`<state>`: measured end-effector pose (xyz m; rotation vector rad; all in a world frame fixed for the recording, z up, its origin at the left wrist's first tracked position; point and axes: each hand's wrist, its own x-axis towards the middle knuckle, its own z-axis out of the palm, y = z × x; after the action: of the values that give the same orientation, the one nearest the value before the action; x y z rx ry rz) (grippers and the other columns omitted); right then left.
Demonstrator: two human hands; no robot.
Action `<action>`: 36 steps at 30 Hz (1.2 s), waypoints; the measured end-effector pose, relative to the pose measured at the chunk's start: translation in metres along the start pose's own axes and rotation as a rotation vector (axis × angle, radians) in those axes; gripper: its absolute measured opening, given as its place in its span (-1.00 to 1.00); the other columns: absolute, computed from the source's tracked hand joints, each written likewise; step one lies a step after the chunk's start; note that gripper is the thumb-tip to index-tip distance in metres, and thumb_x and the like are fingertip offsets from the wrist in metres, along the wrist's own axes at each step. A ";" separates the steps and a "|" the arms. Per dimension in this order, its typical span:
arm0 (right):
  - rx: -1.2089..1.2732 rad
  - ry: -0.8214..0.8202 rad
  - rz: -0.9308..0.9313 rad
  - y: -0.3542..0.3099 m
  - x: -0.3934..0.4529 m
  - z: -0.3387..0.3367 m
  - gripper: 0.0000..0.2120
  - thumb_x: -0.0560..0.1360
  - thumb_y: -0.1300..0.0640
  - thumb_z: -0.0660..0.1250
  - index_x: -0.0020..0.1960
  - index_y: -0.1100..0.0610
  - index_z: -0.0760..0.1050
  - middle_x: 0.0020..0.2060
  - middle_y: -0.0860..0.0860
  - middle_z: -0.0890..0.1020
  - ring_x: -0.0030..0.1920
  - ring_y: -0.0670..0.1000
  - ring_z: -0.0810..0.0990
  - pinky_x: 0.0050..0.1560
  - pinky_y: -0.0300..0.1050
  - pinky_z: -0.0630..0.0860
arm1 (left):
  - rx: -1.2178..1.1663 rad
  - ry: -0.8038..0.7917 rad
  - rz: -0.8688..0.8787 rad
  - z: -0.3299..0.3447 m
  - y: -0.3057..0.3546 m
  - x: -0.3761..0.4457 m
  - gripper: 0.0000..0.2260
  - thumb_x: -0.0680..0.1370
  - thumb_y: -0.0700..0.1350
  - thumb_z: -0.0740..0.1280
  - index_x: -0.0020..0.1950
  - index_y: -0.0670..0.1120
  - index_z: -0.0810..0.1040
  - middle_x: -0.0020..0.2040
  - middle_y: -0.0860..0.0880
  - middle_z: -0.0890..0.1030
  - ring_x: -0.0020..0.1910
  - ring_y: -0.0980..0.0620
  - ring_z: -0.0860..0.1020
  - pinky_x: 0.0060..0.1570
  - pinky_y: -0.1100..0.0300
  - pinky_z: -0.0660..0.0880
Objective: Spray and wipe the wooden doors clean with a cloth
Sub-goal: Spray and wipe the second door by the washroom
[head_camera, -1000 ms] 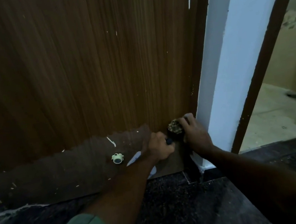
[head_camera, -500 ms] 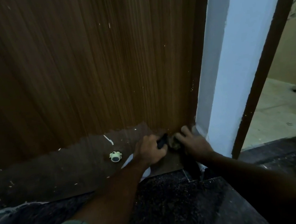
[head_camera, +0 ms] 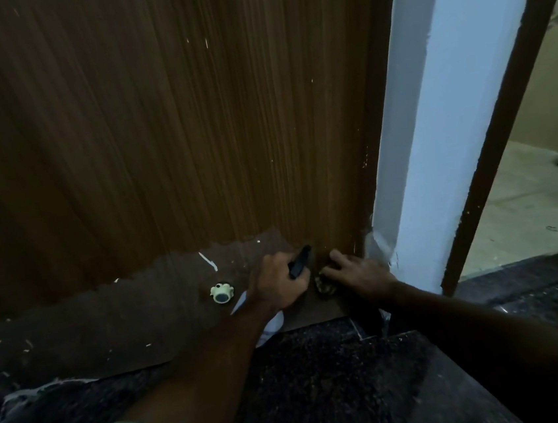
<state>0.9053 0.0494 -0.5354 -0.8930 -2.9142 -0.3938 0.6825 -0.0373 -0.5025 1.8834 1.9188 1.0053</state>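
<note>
Your left hand (head_camera: pixel 278 285) fingers clamp spray bottle (head_camera: pixel 300 266); right hand (head_camera: pixel 357 277) fingers press soft, limp cloth (head_camera: pixel 323 284) under fingertips against door (head_camera: pixel 159 137); bunch it.

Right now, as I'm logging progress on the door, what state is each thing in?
Wooden door: shut against its frame, white specks on it, lower strip darker.
Left hand: grips a spray bottle, nozzle at the door.
Right hand: presses a cloth low on the door.
Door stopper: fixed to the door, untouched.
</note>
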 end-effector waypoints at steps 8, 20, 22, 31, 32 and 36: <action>0.302 0.483 0.191 -0.013 0.020 -0.033 -0.49 0.55 0.16 0.38 0.48 0.06 0.39 0.38 0.14 0.33 0.16 0.05 0.52 -0.05 -0.33 0.39 | -0.005 0.086 0.028 -0.015 -0.012 0.001 -0.69 0.43 0.07 0.32 -0.43 -0.01 0.34 -0.51 0.07 0.42 -0.53 0.09 0.42 -0.46 0.23 0.20; 0.416 0.561 0.206 -0.036 0.039 -0.032 -0.43 0.49 0.20 0.46 0.43 0.09 0.33 0.37 0.08 0.26 0.08 0.11 0.61 -0.10 -0.22 0.50 | 0.092 0.054 0.064 -0.046 -0.035 -0.020 -0.69 0.46 0.03 0.35 -0.38 -0.14 0.45 -0.50 0.04 0.42 -0.54 0.10 0.35 -0.50 0.27 0.14; 0.301 0.540 0.065 -0.040 0.041 -0.020 -0.45 0.44 0.22 0.50 0.35 0.08 0.36 0.37 0.14 0.33 0.09 0.15 0.63 -0.12 -0.25 0.50 | 0.112 0.023 0.056 -0.050 -0.031 -0.021 -0.69 0.47 0.02 0.36 -0.34 -0.18 0.51 -0.46 0.02 0.47 -0.50 0.05 0.40 -0.46 0.19 0.21; 0.505 0.555 0.149 -0.053 0.051 -0.034 -0.45 0.51 0.16 0.37 0.47 0.05 0.31 0.37 0.09 0.30 0.07 0.00 0.55 -0.12 -0.29 0.51 | 0.156 0.011 0.002 -0.055 -0.036 -0.032 -0.64 0.52 -0.03 0.44 -0.40 -0.01 0.37 -0.46 0.05 0.44 -0.49 0.07 0.43 -0.43 0.17 0.25; 0.539 0.647 0.208 -0.057 0.057 -0.041 -0.46 0.51 0.20 0.37 0.46 0.06 0.33 0.36 0.09 0.31 0.06 -0.04 0.51 -0.14 -0.33 0.46 | 0.149 0.011 -0.007 -0.056 -0.038 -0.036 -0.66 0.52 -0.01 0.43 -0.39 -0.03 0.39 -0.45 0.03 0.46 -0.47 0.02 0.45 -0.44 0.12 0.28; 0.265 0.599 0.000 -0.060 0.063 -0.027 -0.51 0.49 0.21 0.43 0.38 0.09 0.39 0.34 0.17 0.37 0.11 0.04 0.53 -0.13 -0.22 0.54 | 0.105 0.008 -0.023 -0.064 -0.043 -0.038 -0.70 0.45 0.11 0.33 -0.34 -0.08 0.46 -0.40 -0.05 0.54 -0.41 -0.09 0.54 -0.40 -0.03 0.47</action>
<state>0.8195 0.0285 -0.5136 -0.6038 -2.3424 -0.2155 0.6135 -0.0885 -0.4938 1.9115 2.0298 0.9237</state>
